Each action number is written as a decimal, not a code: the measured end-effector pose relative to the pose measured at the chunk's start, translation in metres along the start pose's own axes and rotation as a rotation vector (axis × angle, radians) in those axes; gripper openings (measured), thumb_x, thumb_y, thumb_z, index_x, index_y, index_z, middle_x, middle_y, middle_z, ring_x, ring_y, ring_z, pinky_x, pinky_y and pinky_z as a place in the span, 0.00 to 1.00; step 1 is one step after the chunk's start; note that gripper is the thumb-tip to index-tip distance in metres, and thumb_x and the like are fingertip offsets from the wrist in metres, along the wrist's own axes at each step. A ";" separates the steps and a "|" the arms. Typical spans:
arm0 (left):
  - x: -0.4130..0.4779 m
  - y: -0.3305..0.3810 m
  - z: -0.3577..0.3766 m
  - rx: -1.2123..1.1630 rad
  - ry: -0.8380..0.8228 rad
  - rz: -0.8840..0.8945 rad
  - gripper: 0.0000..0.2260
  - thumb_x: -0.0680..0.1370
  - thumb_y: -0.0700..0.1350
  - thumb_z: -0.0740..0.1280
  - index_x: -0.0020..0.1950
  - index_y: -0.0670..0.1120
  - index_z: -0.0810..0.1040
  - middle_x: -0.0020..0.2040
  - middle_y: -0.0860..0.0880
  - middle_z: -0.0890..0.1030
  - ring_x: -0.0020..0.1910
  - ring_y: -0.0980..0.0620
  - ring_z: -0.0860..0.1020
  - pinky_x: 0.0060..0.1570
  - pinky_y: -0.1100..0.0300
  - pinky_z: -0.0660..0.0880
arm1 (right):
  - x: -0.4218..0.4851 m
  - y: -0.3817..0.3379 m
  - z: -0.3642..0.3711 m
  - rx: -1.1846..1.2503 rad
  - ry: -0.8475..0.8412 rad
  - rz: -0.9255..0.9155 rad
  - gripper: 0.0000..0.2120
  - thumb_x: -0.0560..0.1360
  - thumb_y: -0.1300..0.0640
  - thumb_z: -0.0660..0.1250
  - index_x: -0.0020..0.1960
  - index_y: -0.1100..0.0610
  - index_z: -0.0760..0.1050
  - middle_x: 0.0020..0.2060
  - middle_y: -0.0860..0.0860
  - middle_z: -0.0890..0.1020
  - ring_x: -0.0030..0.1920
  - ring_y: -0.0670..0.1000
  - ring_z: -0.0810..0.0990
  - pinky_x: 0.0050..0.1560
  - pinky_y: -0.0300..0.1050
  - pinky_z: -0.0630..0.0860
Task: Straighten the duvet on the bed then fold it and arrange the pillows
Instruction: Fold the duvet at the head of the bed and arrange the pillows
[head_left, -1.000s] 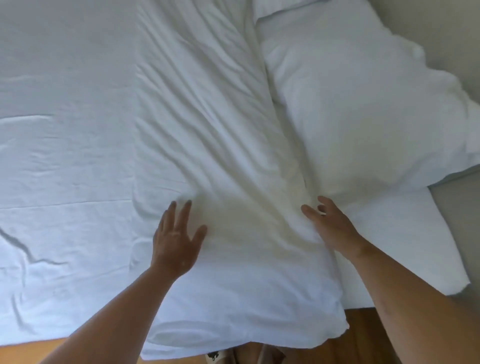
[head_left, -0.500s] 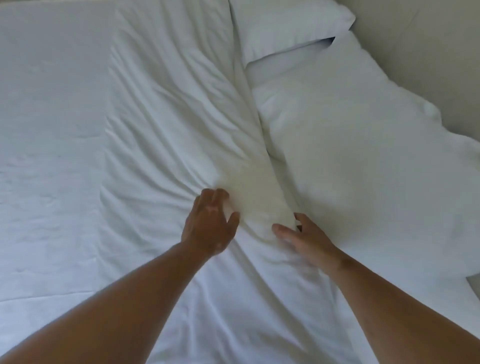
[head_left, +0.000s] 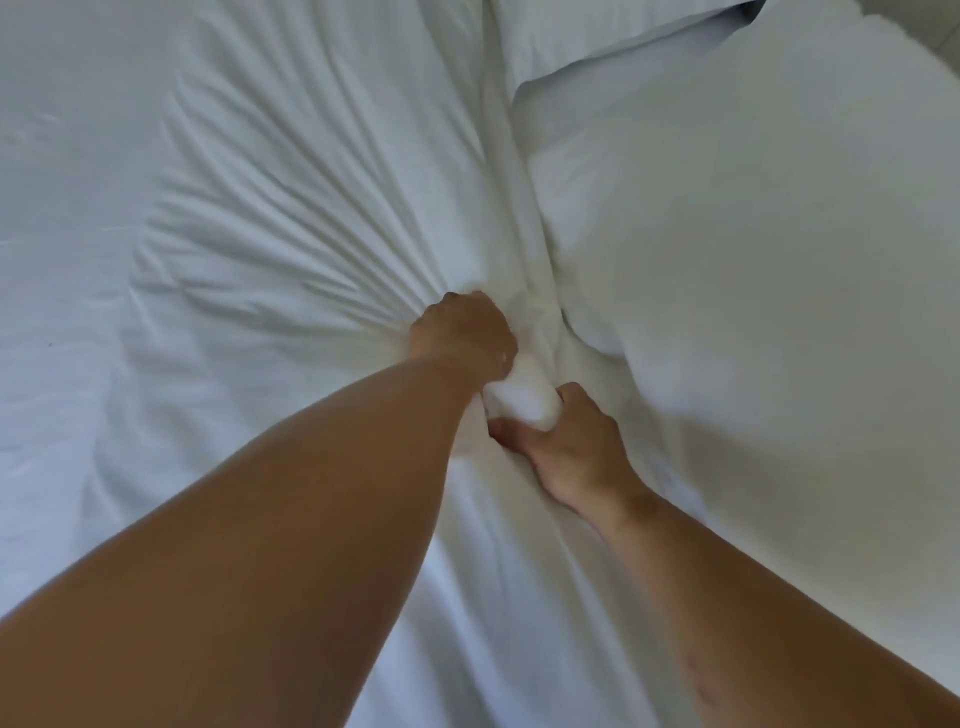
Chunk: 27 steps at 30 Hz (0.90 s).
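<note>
Duvet (head_left: 291, 218) lies as a strip, long axis running away from us, pillows (head_left: 753, 234) just right. Our left hand (head_left: 462, 335) and right hand (head_left: 566, 447) (the nearer) both clench its bunched middle.

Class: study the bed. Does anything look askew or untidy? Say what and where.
The duvet is bunched rather than flat: the left hand and right hand grip a wad of it mid-frame, and deep creases fan out leftward from that grip. Nothing looks damaged.
</note>
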<state>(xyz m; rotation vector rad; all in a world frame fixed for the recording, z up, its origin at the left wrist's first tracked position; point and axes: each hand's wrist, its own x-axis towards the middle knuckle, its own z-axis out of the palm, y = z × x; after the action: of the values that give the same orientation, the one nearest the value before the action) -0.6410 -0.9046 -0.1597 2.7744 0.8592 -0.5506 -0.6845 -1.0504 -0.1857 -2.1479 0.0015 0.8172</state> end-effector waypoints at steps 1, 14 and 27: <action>-0.003 -0.002 0.000 0.024 -0.002 0.037 0.16 0.80 0.50 0.62 0.63 0.42 0.76 0.57 0.42 0.78 0.60 0.40 0.78 0.56 0.51 0.74 | -0.003 -0.002 -0.001 -0.038 0.021 -0.023 0.29 0.66 0.36 0.77 0.55 0.52 0.70 0.44 0.45 0.78 0.44 0.49 0.78 0.36 0.40 0.70; 0.019 -0.014 0.003 -0.308 -0.304 0.291 0.23 0.82 0.62 0.55 0.65 0.48 0.75 0.60 0.46 0.80 0.59 0.44 0.79 0.57 0.53 0.72 | 0.007 -0.008 -0.029 -0.280 -0.017 0.079 0.25 0.65 0.35 0.73 0.53 0.50 0.71 0.40 0.43 0.79 0.45 0.48 0.82 0.41 0.42 0.75; 0.163 -0.155 -0.004 0.144 0.130 0.112 0.35 0.75 0.72 0.35 0.78 0.60 0.29 0.81 0.51 0.33 0.80 0.46 0.33 0.75 0.33 0.39 | 0.243 -0.197 -0.013 -0.053 0.139 -0.139 0.48 0.69 0.29 0.70 0.76 0.59 0.62 0.69 0.56 0.74 0.68 0.58 0.75 0.66 0.48 0.72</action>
<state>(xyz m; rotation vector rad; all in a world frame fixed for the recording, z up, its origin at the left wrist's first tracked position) -0.6052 -0.6945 -0.2317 2.9957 0.7090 -0.4340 -0.4326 -0.8643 -0.1771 -2.2229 -0.0975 0.5931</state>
